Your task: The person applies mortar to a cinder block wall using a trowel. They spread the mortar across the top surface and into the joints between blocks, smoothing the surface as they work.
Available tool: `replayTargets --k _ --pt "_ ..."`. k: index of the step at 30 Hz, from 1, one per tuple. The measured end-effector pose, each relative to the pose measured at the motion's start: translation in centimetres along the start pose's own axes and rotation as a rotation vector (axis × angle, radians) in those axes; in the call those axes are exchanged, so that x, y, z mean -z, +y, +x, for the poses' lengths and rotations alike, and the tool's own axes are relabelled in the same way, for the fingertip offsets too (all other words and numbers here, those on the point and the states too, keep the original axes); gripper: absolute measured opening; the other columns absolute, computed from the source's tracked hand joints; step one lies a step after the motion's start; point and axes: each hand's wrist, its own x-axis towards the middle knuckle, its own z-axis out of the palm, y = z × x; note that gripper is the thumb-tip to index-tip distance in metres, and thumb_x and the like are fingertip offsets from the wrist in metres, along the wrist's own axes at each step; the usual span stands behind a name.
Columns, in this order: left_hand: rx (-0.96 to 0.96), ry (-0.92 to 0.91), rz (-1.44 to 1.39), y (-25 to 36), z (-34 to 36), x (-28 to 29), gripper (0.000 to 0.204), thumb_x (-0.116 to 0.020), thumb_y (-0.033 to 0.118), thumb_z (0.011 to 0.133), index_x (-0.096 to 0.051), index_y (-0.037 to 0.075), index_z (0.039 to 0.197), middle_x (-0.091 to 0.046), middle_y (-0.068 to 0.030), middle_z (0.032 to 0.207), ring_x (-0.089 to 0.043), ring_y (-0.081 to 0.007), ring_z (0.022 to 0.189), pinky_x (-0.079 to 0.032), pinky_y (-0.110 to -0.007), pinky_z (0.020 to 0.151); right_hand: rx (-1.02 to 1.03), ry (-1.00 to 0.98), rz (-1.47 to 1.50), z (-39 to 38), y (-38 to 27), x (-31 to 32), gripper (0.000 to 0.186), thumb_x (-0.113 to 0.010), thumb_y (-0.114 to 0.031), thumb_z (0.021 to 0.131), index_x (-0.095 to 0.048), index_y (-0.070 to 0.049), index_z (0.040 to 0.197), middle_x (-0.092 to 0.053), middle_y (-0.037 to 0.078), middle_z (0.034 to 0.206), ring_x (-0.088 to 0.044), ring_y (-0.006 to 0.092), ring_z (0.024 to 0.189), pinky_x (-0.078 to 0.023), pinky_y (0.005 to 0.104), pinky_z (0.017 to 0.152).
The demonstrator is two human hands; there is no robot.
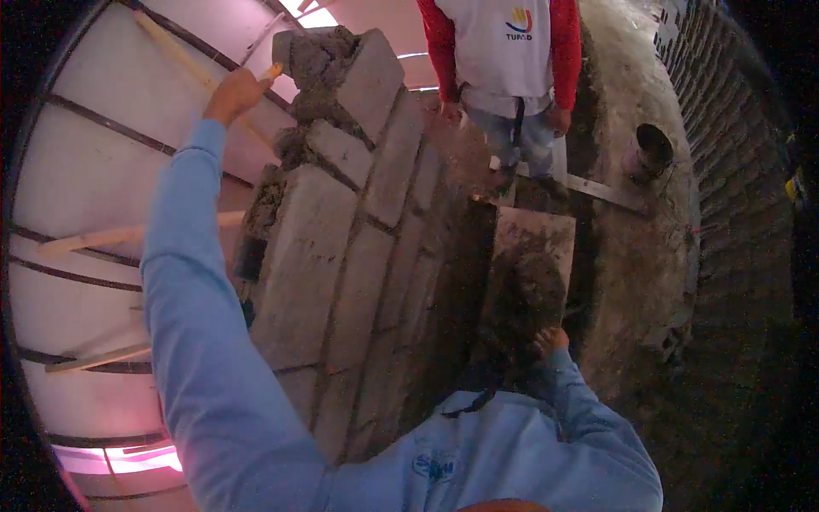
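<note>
The left grip (235, 96) is at the far end of the concrete block wall (394, 192), its fingers curled beside a small yellowish tip; I cannot tell whether they pinch it. Just right of that grip sits the top concrete block (373, 85), with rough grey mortar (320, 64) on its near side, between block and grip. A larger concrete block (307, 230) lies nearer the body than the left grip, and a wooden strip (175, 47) slants past behind it. The right grip (550, 341) is low at the near right part of a mortar board (537, 224), fingers bent; whether they clasp anything, I cannot tell. Dark mortar (529, 277) lies on the board just beyond this grip. Farther out stand a person in a red-sleeved white shirt (490, 55) and, to the right, a bucket (648, 154).
</note>
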Motion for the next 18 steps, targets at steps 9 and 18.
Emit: replayTargets --k 9,18 --pt "0.033 0.09 -0.03 2.5 -1.5 -0.9 0.055 -0.063 0.047 0.087 -0.068 -0.006 0.097 -0.067 -0.0276 0.102 -0.065 -0.0431 0.096 -0.05 -0.052 0.085 0.055 0.147 -0.114 0.9 -1.2 5.4 0.04 -0.045 -0.031 0.096 -0.046 -0.009 0.129 -0.055 0.012 0.129 -0.057 0.036 0.111 -0.051 0.0544 0.081" --pt "0.175 -0.046 -0.09 4.5 -1.2 0.8 0.079 -0.042 0.067 0.093 -0.068 -0.006 0.1 -0.066 -0.0305 0.106 -0.064 -0.045 0.101 -0.049 -0.051 0.088 0.109 0.124 0.021 6.0 0.2 13.2 0.029 -0.045 -0.03 0.098 -0.05 -0.009 0.118 -0.057 0.011 0.128 -0.064 0.0339 0.097 -0.055 0.0519 0.072"
